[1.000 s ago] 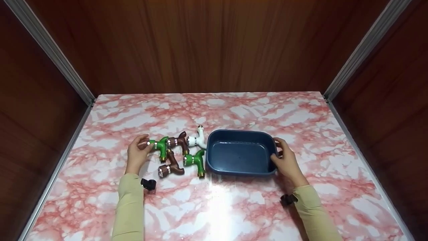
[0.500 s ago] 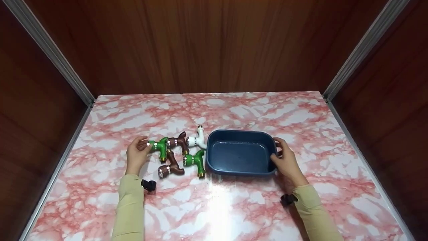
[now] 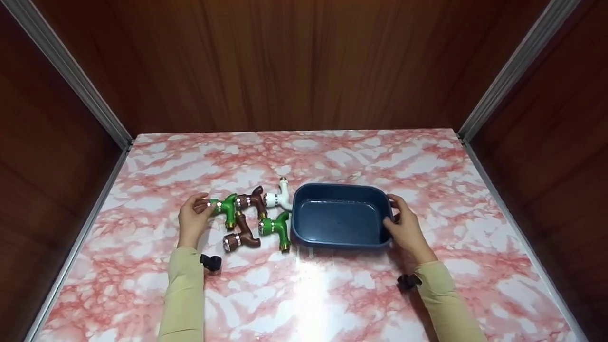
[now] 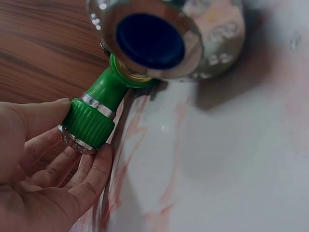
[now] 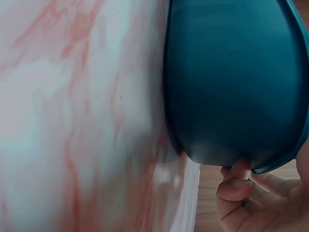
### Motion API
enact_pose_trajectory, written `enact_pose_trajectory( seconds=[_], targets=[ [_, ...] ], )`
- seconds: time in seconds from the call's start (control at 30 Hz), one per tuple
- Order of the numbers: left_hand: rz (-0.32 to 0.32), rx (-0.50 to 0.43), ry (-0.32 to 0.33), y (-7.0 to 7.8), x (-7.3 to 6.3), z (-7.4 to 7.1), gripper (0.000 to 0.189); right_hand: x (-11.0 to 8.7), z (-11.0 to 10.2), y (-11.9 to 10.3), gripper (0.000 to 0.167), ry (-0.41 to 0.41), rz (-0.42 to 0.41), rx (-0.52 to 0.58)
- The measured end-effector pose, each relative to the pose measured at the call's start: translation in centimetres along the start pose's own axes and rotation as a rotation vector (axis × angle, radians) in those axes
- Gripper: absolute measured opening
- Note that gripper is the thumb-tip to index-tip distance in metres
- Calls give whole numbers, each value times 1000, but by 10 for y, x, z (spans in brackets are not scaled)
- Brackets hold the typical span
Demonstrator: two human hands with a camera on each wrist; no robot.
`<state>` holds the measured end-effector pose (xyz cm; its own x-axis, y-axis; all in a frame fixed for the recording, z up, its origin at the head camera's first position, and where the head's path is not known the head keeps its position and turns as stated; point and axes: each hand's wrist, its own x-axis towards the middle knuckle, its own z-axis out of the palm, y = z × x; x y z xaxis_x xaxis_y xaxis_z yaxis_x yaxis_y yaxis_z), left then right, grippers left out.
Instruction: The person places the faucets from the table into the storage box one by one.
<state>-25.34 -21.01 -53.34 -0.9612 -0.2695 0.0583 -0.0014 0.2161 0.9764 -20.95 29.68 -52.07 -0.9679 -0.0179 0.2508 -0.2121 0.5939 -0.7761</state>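
Observation:
My left hand (image 3: 192, 221) holds the knob of a green tap (image 3: 227, 206) at the left end of a group of taps. In the left wrist view the thumb lies on one side of the ribbed green knob (image 4: 89, 123), with fingers at its other side and silver end. My right hand (image 3: 407, 231) grips the right end of a dark blue plastic tub (image 3: 339, 245), thumb at the rim, fingers around the outer end. In the right wrist view, fingertips (image 5: 236, 186) meet the tub's end wall. Nothing lies inside the tub.
Between hand and tub lie two brown taps (image 3: 251, 202), (image 3: 244, 237), a second green tap (image 3: 280, 229) and a white tap (image 3: 282, 197), the last close to the tub's left wall. The marbled tabletop (image 3: 304, 159) ends at dark wood panels (image 3: 304, 66) behind and at both sides.

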Motion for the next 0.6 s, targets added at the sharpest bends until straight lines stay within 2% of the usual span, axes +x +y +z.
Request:
enact_pose_trajectory(
  seconds=[0.13, 0.2, 0.37, 0.6],
  targets=[
    [3, -15, -3, -1, 0, 0, 39, 1, 0, -1, 58, 2, 10, -3],
    [19, 0, 7, -10, 3, 0, 39, 1, 0, 0, 59, 1, 16, -4],
    [23, 39, 10, -9, 4, 0, 38, 3, 0, 0, 59, -8, 38, -11],
    [11, -1, 5, -7, 5, 0, 38, 6, 2, 1, 57, -14, 53, -8]
  ],
)
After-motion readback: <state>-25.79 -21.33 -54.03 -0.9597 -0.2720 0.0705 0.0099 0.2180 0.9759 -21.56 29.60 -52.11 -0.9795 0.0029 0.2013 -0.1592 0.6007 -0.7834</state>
